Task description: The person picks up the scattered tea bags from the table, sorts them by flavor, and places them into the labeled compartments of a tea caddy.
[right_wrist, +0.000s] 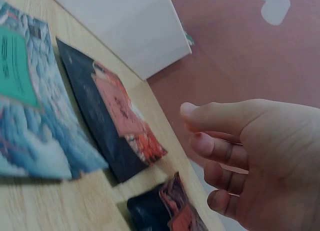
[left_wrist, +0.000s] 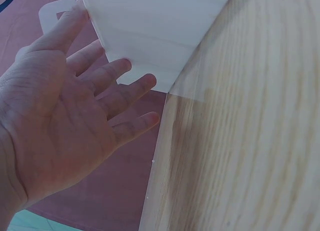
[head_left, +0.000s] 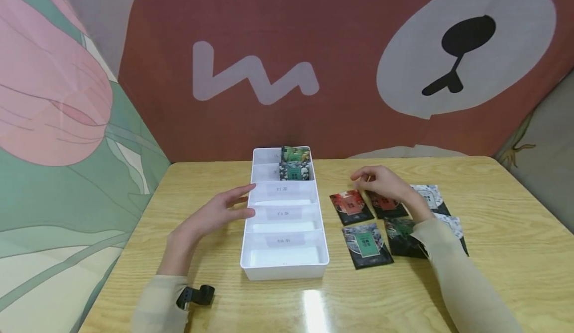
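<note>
A white divided box (head_left: pixel 284 271) has several compartments with paper labels. Its two far compartments hold a green-topped tea sachet (head_left: pixel 296 153) and a grey-and-green one (head_left: pixel 294 172). At the box's left side is my left hand (head_left: pixel 215 213), fingers spread and fingertips at the wall; it grips nothing. My right hand (head_left: pixel 381 181), loosely curled and holding nothing, hovers over the sachets on the right. Nearest to it are a red sachet (head_left: pixel 352 207) and a dark red one (head_left: pixel 386 206), partly hidden by the hand. The right wrist view shows the red sachet (right_wrist: pixel 117 111) lying flat below the fingers.
A teal-labelled sachet (head_left: pixel 366 246) lies right of the box. Beside it are a dark green sachet (head_left: pixel 403 238) and two whitish ones, the farther sachet (head_left: pixel 430 198) overlapping the nearer sachet (head_left: pixel 455 226). A printed cloth (head_left: pixel 269 123) hangs behind the wooden table (head_left: pixel 506 198).
</note>
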A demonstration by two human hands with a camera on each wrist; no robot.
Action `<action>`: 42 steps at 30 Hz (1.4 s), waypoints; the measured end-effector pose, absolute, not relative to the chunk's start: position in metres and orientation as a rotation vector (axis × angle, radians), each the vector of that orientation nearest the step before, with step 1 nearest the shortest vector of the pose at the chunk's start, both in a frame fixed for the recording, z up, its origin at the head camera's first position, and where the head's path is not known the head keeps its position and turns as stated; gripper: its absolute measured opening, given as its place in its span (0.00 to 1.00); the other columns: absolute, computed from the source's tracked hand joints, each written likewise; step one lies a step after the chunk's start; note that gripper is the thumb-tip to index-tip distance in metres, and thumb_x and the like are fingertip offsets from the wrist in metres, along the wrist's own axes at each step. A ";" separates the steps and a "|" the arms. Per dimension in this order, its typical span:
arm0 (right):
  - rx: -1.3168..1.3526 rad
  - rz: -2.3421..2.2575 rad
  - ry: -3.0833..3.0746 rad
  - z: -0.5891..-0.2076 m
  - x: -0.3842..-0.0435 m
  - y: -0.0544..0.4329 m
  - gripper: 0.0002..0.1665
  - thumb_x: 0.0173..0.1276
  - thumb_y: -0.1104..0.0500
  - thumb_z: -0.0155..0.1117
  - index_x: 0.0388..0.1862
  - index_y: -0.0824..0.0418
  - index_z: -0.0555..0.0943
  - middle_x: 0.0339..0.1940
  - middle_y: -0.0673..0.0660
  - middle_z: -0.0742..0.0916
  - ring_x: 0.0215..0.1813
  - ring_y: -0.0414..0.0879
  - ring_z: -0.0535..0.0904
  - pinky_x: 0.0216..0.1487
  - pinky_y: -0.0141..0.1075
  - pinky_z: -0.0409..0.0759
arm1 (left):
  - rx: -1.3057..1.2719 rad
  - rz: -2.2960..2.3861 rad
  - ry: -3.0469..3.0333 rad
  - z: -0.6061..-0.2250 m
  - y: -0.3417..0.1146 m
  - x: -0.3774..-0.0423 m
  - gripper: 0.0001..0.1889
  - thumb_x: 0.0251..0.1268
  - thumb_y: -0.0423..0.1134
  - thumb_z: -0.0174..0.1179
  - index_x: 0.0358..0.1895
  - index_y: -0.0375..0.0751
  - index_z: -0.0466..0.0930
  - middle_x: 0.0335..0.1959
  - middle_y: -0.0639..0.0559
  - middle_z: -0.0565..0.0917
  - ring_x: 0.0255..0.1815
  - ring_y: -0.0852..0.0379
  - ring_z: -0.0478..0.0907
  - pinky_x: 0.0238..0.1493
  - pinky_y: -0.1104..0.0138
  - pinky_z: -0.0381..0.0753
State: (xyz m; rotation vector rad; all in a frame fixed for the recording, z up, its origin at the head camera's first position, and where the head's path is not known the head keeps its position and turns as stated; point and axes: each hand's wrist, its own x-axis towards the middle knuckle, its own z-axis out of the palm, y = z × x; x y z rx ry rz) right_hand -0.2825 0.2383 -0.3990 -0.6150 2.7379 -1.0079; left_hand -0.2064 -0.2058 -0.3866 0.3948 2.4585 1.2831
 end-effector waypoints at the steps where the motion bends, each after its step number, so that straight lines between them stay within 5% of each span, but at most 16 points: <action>1: -0.634 -0.995 2.737 -0.400 -0.283 0.240 0.19 0.73 0.52 0.62 0.58 0.60 0.82 0.38 0.56 0.85 0.36 0.50 0.77 0.34 0.37 0.77 | 0.393 1.281 2.460 -0.387 -0.206 -0.206 0.41 0.60 0.62 0.65 0.76 0.63 0.60 0.79 0.55 0.60 0.78 0.42 0.59 0.75 0.42 0.60; 22: -0.627 -0.922 2.616 -0.408 -0.287 0.249 0.23 0.70 0.54 0.67 0.60 0.62 0.81 0.31 0.55 0.82 0.27 0.43 0.71 0.31 0.36 0.72 | 0.420 1.310 2.444 -0.385 -0.206 -0.206 0.41 0.61 0.61 0.66 0.76 0.61 0.60 0.78 0.55 0.61 0.78 0.43 0.60 0.75 0.44 0.61; 32: -0.543 -0.928 2.623 -0.414 -0.291 0.245 0.08 0.69 0.58 0.66 0.44 0.59 0.83 0.32 0.55 0.83 0.30 0.46 0.73 0.34 0.38 0.75 | 0.436 1.338 2.426 -0.385 -0.207 -0.205 0.40 0.62 0.59 0.66 0.76 0.60 0.61 0.78 0.54 0.61 0.78 0.43 0.60 0.74 0.45 0.62; 42: -0.573 -0.936 2.654 -0.411 -0.288 0.243 0.08 0.70 0.56 0.66 0.41 0.60 0.84 0.34 0.55 0.86 0.29 0.45 0.73 0.32 0.38 0.73 | 0.434 1.342 2.421 -0.384 -0.206 -0.204 0.40 0.62 0.58 0.66 0.76 0.60 0.61 0.78 0.54 0.61 0.78 0.43 0.60 0.74 0.44 0.62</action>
